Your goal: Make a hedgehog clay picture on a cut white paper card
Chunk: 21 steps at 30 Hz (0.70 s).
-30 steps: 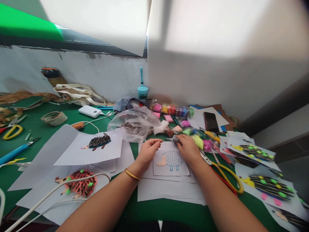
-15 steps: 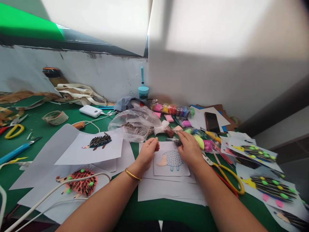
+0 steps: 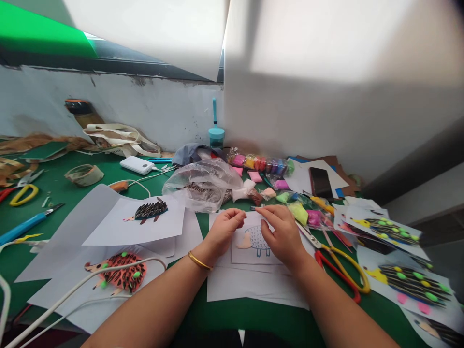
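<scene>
My left hand [image 3: 224, 228] and my right hand [image 3: 282, 232] are close together over a small white card [image 3: 253, 249] with a hedgehog outline drawn in blue and a peach head. Both hands have the fingers pinched. The right hand's fingertips pinch a small thin grey thing [image 3: 254, 209] that I cannot name. Whether the left hand's curled fingers hold anything does not show. A gold bangle [image 3: 198, 261] is on my left wrist. The card lies on a stack of white sheets [image 3: 253, 285] on the green table [image 3: 58, 193].
A clear plastic bag of dark seeds [image 3: 203, 186] lies just beyond the hands. Packets of coloured clay [image 3: 261, 165], a black phone [image 3: 320, 182] and yellow-handled scissors [image 3: 340, 270] are to the right. Finished hedgehog pictures [image 3: 148, 211] lie left and right. White cables [image 3: 72, 290] cross the near left.
My right hand has drawn back from the clay packets toward the card, now partly covering the drawing. My left hand has stayed nearly in place with its fingers pinched.
</scene>
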Each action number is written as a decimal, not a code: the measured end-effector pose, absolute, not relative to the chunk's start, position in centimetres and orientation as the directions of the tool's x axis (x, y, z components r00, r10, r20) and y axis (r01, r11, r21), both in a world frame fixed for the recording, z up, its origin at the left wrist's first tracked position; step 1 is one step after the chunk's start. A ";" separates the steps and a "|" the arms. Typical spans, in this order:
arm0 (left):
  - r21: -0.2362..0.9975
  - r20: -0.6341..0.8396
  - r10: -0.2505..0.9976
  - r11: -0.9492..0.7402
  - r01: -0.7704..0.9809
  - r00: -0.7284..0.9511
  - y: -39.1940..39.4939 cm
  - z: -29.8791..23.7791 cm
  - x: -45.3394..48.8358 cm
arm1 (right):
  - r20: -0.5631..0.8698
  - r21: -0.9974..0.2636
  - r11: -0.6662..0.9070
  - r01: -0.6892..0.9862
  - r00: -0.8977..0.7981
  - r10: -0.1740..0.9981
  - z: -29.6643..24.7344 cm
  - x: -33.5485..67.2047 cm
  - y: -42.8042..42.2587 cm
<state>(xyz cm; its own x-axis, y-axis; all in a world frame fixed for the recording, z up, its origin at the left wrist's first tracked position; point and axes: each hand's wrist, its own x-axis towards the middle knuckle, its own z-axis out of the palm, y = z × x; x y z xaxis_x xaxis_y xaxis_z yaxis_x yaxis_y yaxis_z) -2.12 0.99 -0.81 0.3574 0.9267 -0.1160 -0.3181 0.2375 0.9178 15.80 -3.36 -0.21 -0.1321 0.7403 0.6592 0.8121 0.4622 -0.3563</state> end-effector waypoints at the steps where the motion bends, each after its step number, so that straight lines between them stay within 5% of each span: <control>1: 0.916 -0.119 0.924 0.243 -0.320 0.363 1.0 -0.8 -2.1 | 0.657 -0.361 0.466 0.807 -0.135 0.742 -0.2 15.7 -3.4; 16: 0.935 -0.101 0.921 0.217 -0.279 0.377 1.1 -1.0 -2.1 | 0.661 -0.388 0.429 0.816 -0.079 0.746 0.3 16.9 -3.3; 21: 0.995 -0.060 0.944 0.084 -0.061 0.325 1.6 -1.4 -2.3 | 0.467 -0.511 0.320 0.798 -0.055 0.883 0.4 18.5 -2.8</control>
<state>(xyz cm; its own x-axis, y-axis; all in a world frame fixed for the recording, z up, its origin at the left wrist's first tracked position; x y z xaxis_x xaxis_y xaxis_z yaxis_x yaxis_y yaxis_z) -2.30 1.64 -1.39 0.3253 0.9437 -0.0598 -0.0610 0.0841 0.9946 18.54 -2.85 0.40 -0.0554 0.8826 0.4669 0.7978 0.3203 -0.5108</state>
